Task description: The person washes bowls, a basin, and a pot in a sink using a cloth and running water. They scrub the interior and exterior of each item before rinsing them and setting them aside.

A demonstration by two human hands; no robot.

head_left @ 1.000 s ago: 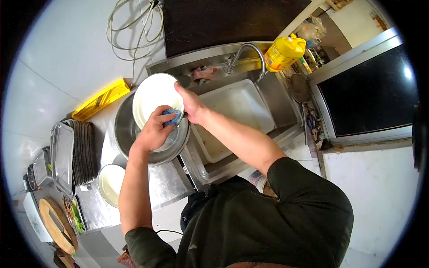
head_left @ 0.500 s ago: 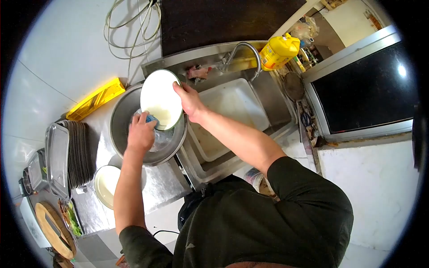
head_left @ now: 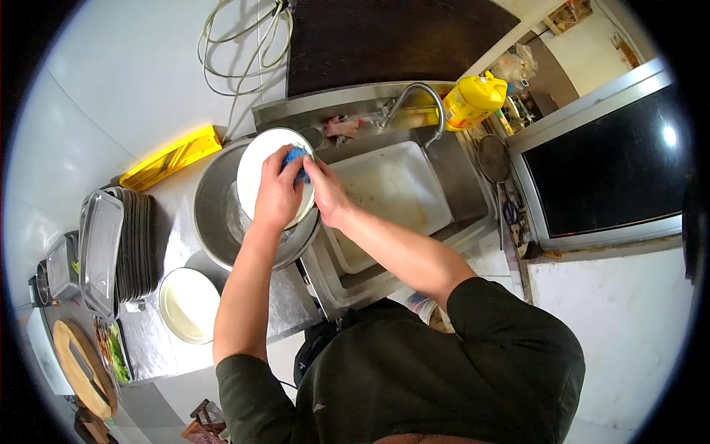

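Over a large round metal basin (head_left: 212,211), a white dish (head_left: 253,166) with a thin dark rim is tilted up in front of me. My right hand (head_left: 328,194) grips its right edge, thumb on the upper side. My left hand (head_left: 276,194) is closed round a blue scrubber (head_left: 294,161) and presses it on the dish near the right rim, close to my right thumb. Another white dish (head_left: 189,305) lies on the metal counter at the lower left.
Right of the basin is a metal sink holding a white tray (head_left: 436,174) under a curved tap (head_left: 425,87). A yellow jug (head_left: 475,102) stands behind it. Stacked dark trays (head_left: 137,244) and a yellow plastic holder (head_left: 171,159) are at the left.
My left hand and the scrubber have moved up and right across the dish, from its lower edge to near the right rim. The view has shifted slightly.
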